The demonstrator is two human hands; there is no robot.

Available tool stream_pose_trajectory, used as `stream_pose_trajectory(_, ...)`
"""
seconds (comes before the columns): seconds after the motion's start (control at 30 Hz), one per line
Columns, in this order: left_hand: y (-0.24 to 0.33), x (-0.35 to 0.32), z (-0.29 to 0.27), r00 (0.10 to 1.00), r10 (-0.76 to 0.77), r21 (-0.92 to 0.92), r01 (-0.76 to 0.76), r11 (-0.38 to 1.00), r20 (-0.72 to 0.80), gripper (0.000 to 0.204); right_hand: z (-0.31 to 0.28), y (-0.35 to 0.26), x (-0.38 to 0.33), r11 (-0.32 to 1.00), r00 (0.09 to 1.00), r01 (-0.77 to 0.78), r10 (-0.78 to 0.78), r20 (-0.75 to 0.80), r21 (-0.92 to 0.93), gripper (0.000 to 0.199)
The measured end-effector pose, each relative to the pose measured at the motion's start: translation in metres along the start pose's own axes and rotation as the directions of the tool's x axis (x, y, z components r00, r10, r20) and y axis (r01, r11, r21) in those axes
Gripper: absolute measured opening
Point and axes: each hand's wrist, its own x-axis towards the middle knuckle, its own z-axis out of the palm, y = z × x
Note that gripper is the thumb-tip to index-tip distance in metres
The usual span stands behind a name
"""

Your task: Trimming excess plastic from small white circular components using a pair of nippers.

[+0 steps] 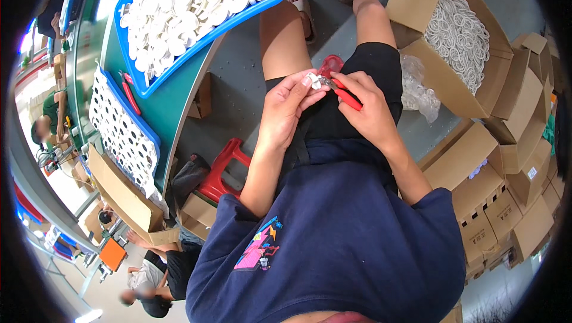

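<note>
- Navy-blue fabric shirt [333,233] is seen nearest.
- Blue plastic tray [208,38] is filled with white round pieces [196,1]; whether finished cannot be told.
- Red-handled metal pliers [348,99] are gripped by the right hand [369,107].
- At their tips, one small white piece [314,81] is pinched by the left hand [281,107], apparently unfinished.

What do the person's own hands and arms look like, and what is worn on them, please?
The left hand and right hand are bare: no gloves or wristbands show. The left forearm and right forearm are also uncovered. The left sleeve and right sleeve are navy blue and short.
</note>
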Motion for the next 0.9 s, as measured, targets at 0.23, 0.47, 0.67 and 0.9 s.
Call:
stream_pose_trajectory(0.23,-0.002,0.003,-0.003,1.000,-0.021,0.007,0.022,1.000,-0.009,0.034,0.002,0.003,0.001,1.000,1.000,-0.008,0.008,0.009,-0.010,0.046)
stream_pose_trajectory(0.47,-0.019,0.012,-0.021,0.999,-0.047,-0.035,0.046,0.998,-0.020,0.032,0.013,0.015,0.004,0.993,0.999,-0.013,0.017,0.038,-0.116,0.031)
stream_pose_trajectory(0.67,-0.054,0.022,-0.056,0.989,-0.138,-0.152,0.128,0.980,-0.060,0.028,0.032,0.040,0.004,0.969,0.991,-0.034,0.065,0.117,-0.245,0.020)
stream_pose_trajectory(0.9,-0.067,0.018,-0.061,0.974,-0.214,-0.201,0.195,0.960,-0.078,0.031,0.039,0.041,0.011,0.971,0.991,-0.061,0.087,0.102,-0.232,0.015)
